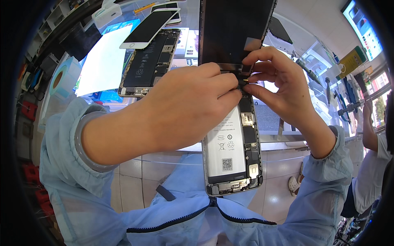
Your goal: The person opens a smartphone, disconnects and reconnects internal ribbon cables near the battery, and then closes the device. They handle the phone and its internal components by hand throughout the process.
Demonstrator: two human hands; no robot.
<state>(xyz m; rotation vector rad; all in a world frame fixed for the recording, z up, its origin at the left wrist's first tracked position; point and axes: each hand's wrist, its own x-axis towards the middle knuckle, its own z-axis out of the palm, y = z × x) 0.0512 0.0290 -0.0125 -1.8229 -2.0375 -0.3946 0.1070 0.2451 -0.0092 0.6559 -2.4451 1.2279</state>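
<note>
An opened phone is in front of me. Its body (225, 145), with a white battery and exposed circuit parts, points toward me. The dark screen panel (232, 33) is raised at the body's far end. My left hand (193, 104) lies across the upper body, fingers curled and pressed together at the joint between panel and body; what they pinch is hidden. From the right, my right hand (283, 84) has its index finger bent against the panel's lower right edge. Its thumb rests by a small dark piece (242, 83) at the joint.
Left of my hands lies another opened phone body (143, 67) under a white-framed phone (151, 28). A white paper sheet (104, 61) and a tape roll (61, 78) are further left. Hand tools (349, 100) lie at right, near another person's arm (369, 127).
</note>
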